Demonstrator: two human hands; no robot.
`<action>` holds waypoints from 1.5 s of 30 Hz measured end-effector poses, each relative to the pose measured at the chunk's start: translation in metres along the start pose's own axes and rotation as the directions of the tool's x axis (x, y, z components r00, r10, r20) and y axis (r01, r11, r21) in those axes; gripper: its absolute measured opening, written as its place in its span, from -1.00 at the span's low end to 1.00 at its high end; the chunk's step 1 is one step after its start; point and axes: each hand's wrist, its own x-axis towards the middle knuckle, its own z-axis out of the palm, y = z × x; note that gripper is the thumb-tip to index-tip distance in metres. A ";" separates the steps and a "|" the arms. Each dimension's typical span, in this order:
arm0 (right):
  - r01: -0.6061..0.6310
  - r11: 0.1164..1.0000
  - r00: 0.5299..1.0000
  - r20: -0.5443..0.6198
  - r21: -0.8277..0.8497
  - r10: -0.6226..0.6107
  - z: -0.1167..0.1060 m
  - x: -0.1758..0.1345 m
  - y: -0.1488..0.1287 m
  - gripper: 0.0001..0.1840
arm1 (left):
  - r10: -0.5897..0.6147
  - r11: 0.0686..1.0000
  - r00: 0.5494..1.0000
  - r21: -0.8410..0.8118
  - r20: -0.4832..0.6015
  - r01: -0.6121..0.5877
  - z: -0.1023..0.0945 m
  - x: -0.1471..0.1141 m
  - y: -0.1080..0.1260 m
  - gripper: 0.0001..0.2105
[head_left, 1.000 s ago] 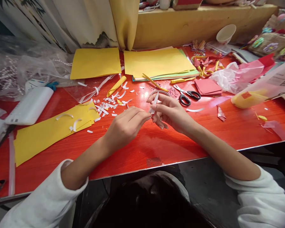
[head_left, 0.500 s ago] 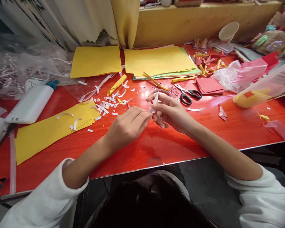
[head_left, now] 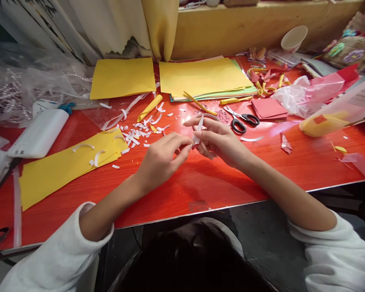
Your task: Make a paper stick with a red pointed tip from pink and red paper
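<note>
A small pointed piece of folded paper (head_left: 198, 130), white with some red at its lower end, is held up over the table between my two hands. My left hand (head_left: 164, 159) pinches its lower end with thumb and fingertips. My right hand (head_left: 223, 142) grips it from the other side between thumb and fingers, with the index finger stretched out past it. The fingers cover part of the folds. Just behind my right hand lie black-handled scissors (head_left: 239, 126) and a stack of red paper squares (head_left: 269, 109). A red folded paper piece (head_left: 285, 143) rests farther right.
White paper scraps (head_left: 136, 136) lie scattered left of my hands, near yellow paper strips (head_left: 63, 168) and a white box-shaped device (head_left: 39, 134). Large yellow sheets (head_left: 203, 79) lie at the back. A plastic bag (head_left: 293, 95) and a paper cup (head_left: 293, 39) are on the right.
My left fingers have shifted and opened out slightly at the paper's lower end. My right index finger reaches a little farther left. The paper stays in both hands.
</note>
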 end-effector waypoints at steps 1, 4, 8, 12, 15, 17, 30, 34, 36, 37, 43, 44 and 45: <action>0.002 1.000 1.000 -0.004 -0.004 -0.002 0.000 0.000 0.000 -0.74 | -0.047 0.998 0.999 -0.051 0.019 0.048 -0.001 0.000 0.000 -0.91; 0.004 1.000 1.000 -0.014 -0.028 -0.004 0.000 -0.001 -0.001 -0.72 | -0.180 0.964 0.979 -0.181 0.090 0.194 -0.003 0.002 0.002 -0.91; -0.006 0.997 1.000 -0.007 -0.071 0.006 0.000 -0.001 -0.003 -0.66 | -0.301 0.893 0.936 -0.291 0.180 0.343 -0.006 0.004 0.004 -0.91; -0.029 0.996 1.000 -0.004 -0.087 0.029 0.001 -0.001 -0.004 -0.60 | -0.365 0.813 0.896 -0.382 0.253 0.439 -0.007 0.006 0.006 -0.90; -0.036 0.994 0.999 0.000 -0.100 0.037 0.001 -0.002 -0.005 -0.58 | -0.376 0.766 0.878 -0.433 0.296 0.475 -0.007 0.008 0.006 -0.90; -0.036 0.992 0.999 0.008 -0.118 0.037 0.002 -0.002 -0.005 -0.59 | -0.391 0.728 0.863 -0.465 0.321 0.503 -0.008 0.009 0.007 -0.90; -0.075 0.994 0.996 -0.048 -0.078 0.071 0.000 -0.002 -0.008 -0.64 | -0.170 0.925 0.973 -0.314 0.159 0.213 -0.010 0.007 0.003 -0.89; -0.113 0.992 0.994 -0.017 -0.049 0.112 0.001 -0.001 -0.007 -0.69 | 0.072 0.996 0.996 -0.057 0.054 -0.069 -0.006 0.003 -0.002 -0.93; -0.131 0.990 0.991 0.008 -0.045 0.132 0.001 -0.001 -0.007 -0.69 | 0.122 0.992 0.992 0.007 0.025 -0.123 -0.004 0.002 -0.002 -0.92; -0.132 0.990 0.991 0.024 -0.046 0.133 0.001 -0.001 -0.007 -0.67 | 0.121 0.993 0.993 0.015 0.016 -0.121 -0.004 0.002 -0.002 -0.91; -0.099 0.989 0.977 0.176 -0.109 0.118 -0.002 -0.002 -0.005 -0.74 | -0.166 0.972 0.984 -0.160 0.067 0.175 -0.008 0.005 0.001 -0.90; -0.103 0.987 0.972 0.197 -0.126 0.127 -0.002 -0.001 -0.005 -0.77 | -0.221 0.953 0.971 -0.193 0.089 0.235 -0.009 0.005 0.001 -0.89; -0.106 0.984 0.969 0.207 -0.144 0.135 -0.002 -0.001 -0.004 -0.81 | -0.270 0.932 0.956 -0.220 0.113 0.289 -0.009 0.006 0.001 -0.89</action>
